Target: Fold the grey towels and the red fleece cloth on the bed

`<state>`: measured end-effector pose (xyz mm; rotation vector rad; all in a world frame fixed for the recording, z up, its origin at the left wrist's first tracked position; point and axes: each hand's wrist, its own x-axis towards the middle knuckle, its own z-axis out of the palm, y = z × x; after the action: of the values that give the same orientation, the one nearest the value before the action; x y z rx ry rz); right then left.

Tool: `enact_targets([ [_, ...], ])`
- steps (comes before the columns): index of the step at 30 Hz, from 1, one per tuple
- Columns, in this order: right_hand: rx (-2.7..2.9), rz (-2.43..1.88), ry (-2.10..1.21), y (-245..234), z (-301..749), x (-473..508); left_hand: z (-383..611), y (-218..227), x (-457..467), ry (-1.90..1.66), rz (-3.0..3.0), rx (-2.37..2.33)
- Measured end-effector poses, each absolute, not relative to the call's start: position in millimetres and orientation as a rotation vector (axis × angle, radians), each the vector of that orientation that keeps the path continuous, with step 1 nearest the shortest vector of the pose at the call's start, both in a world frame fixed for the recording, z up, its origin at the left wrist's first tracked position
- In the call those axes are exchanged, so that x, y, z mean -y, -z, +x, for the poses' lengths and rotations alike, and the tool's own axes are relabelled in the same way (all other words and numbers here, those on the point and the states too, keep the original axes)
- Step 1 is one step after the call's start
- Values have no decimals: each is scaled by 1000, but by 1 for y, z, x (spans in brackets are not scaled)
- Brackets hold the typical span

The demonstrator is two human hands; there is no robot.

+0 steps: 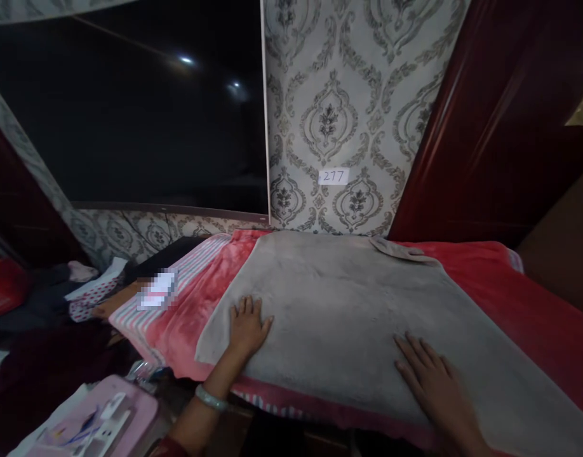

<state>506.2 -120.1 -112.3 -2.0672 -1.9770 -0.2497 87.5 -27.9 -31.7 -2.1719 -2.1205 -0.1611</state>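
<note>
A grey plush cloth (329, 304) lies spread out, mostly flat, over a red blanket (467, 266). Near the cloth's left edge, my left hand (247, 327) rests palm down with its fingers spread; a pale bangle (211, 398) circles that wrist. Lower on the right side, my right hand (429, 381) is also laid flat on the grey fabric, fingers stretched out. Neither hand holds anything. At the far right corner of the cloth a small flap (401, 249) is folded over.
Behind stands a patterned wall with a paper label (333, 176) reading 277 and a large dark television (143, 108). A dark red door (501, 108) is at right. On the left are a pink case (141, 406) and a polka-dot item (89, 301).
</note>
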Motion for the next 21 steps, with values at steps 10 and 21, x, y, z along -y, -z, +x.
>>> enact_targets([
  [10,1958,-1995,306,115,505,121,-3,11,30,330,-1910,2459],
  [21,1556,-1881,280,86,588,136,-39,11,23,392,-1950,2582],
])
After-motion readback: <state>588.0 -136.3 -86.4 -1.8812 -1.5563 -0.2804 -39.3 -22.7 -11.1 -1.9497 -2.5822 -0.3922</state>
